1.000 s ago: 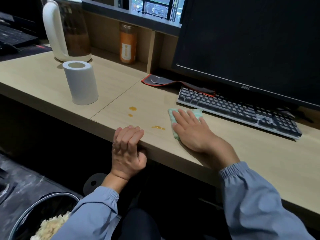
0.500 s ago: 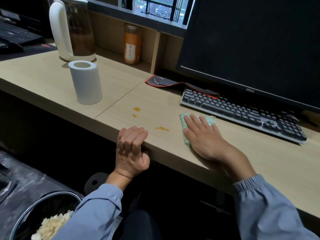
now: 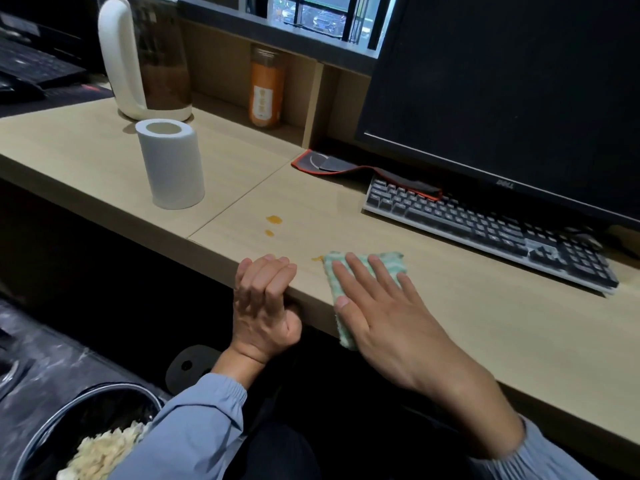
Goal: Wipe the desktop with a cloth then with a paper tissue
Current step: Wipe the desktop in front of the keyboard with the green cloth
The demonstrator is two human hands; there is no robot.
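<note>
A green-and-white cloth (image 3: 388, 263) lies flat at the front edge of the light wooden desktop (image 3: 467, 306), one corner hanging over the edge. My right hand (image 3: 384, 306) presses it down with straight, spread fingers. My left hand (image 3: 265, 303) grips the desk's front edge, fingers curled over the top. Orange spill spots (image 3: 273, 220) sit on the wood to the left of the cloth, and a small smear (image 3: 317, 258) touches the cloth's left corner. A white paper roll (image 3: 169, 164) stands upright further left.
A dark keyboard (image 3: 485, 230) and a large monitor (image 3: 502, 91) fill the back right. A red-edged mat (image 3: 332, 164), an orange bottle (image 3: 265, 91) and a white-handled kettle (image 3: 145, 57) stand behind. A bin (image 3: 93, 441) with crumpled paper sits on the floor at lower left.
My right hand has dragged the cloth toward me, from near the keyboard to the desk's front edge, over part of the nearest orange spot. The left hand keeps its grip on the edge.
</note>
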